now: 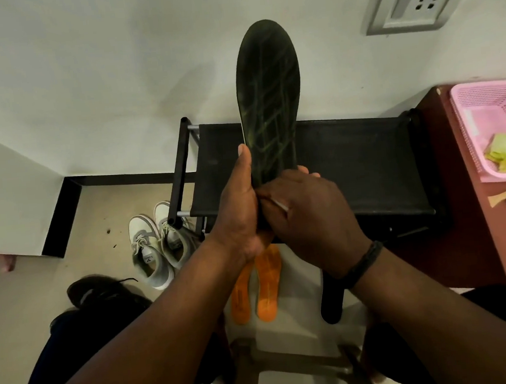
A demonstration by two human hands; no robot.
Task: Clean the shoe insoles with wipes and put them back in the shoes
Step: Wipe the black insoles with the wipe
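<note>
Insole: the dark insole [269,98] stands upright above the black shoe rack [365,163].
Hands: your left hand [241,211] grips its heel; your right hand [305,211] pinches a white wipe [280,204] against it.
Risk: only the heel is held — hard wiping could bend the insole or slip it onto the orange insoles [260,286] below the rack.

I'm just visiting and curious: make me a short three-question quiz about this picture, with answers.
1. True or false: the orange insoles are inside the grey shoes.
2. What is held up in front of the wall? A) a shoe B) a black insole C) a brush
3. Where is the pink basket?

Key: 1. False, they lie on a white surface. 2. B, gripped by the left hand and right hand. 3. On the reddish table at right.
</note>
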